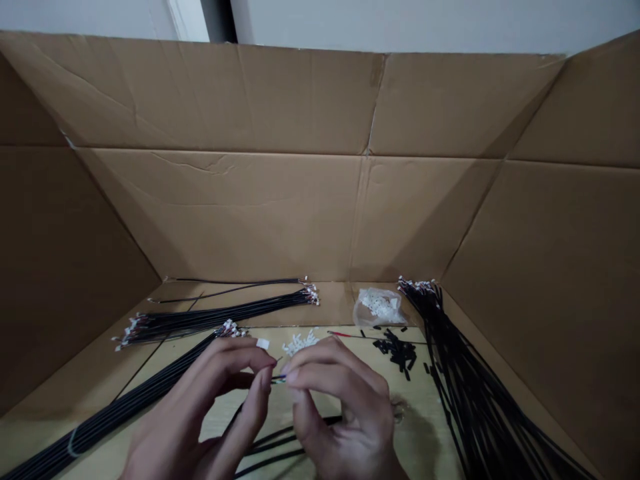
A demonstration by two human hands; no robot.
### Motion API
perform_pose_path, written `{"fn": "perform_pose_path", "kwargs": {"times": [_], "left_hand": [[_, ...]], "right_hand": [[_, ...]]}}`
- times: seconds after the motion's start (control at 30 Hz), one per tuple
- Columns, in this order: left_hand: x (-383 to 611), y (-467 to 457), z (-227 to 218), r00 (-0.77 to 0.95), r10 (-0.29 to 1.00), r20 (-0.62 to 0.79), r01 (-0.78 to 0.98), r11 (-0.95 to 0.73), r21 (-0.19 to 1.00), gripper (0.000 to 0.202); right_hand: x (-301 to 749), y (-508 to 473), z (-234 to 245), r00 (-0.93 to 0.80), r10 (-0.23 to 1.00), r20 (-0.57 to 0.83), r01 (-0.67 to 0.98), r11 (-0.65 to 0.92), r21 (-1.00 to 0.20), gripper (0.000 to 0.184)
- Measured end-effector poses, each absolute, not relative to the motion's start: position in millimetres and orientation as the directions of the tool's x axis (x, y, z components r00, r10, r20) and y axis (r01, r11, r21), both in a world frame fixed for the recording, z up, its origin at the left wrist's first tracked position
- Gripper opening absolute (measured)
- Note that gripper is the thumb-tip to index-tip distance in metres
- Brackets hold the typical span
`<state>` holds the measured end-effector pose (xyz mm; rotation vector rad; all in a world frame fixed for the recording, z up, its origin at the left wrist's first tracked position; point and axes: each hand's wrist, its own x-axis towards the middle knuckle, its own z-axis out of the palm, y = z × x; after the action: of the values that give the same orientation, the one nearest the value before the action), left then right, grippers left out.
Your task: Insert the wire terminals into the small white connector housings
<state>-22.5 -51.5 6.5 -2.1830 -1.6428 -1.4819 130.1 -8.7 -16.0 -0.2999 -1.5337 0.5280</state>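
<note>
The left hand (pixel 195 407) and right hand (pixel 340 407) meet in a tight fingertip pinch on the end of a thin black cable with coloured strands (pixel 279 378), held above the board. Just beyond the left fingertips lies a small white plastic piece (pixel 263 343), beside a heap of white connectors (pixel 300 343). Long black cable bundles (pixel 115 413) lie left of the hands on a pale wooden board (pixel 420 427). Past the right hand are short black tubes (pixel 397 352), a clear plastic bag of white connectors (pixel 380 307) and a brown cardboard wall (pixel 225 213).
</note>
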Motion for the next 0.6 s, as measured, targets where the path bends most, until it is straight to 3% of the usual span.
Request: {"fn": "perform_pose_path", "kwargs": {"times": [0.1, 0.17, 0.23, 0.3, 0.6], "left_hand": [[-19, -50, 5, -0.09, 0.77, 0.632, 0.682, -0.415, 0.602, 0.008], [-16, -49, 6, -0.058, 0.799, 0.598, 0.616, -0.442, 0.652, 0.009], [-12, -48, 11, 0.003, 0.812, 0.584, 0.561, -0.485, 0.671, 0.012], [-7, -46, 18, 0.053, 0.813, 0.58, 0.543, -0.511, 0.667, 0.013], [-1, -47, 18, 0.274, 0.813, 0.514, 0.54, -0.572, 0.617, 0.014]], "right_hand": [[133, -14, -16, -0.053, 0.68, 0.731, -0.252, 0.699, -0.669, 0.034], [138, -14, -16, -0.153, 0.828, 0.54, -0.379, 0.456, -0.805, 0.024], [145, -10, -14, -0.327, 0.867, 0.377, -0.531, 0.162, -0.832, 0.01], [152, -3, -11, -0.427, 0.856, 0.293, -0.577, -0.007, -0.817, 0.019], [172, 10, -2, -0.664, 0.74, 0.105, -0.226, -0.065, -0.972, 0.043]]}}
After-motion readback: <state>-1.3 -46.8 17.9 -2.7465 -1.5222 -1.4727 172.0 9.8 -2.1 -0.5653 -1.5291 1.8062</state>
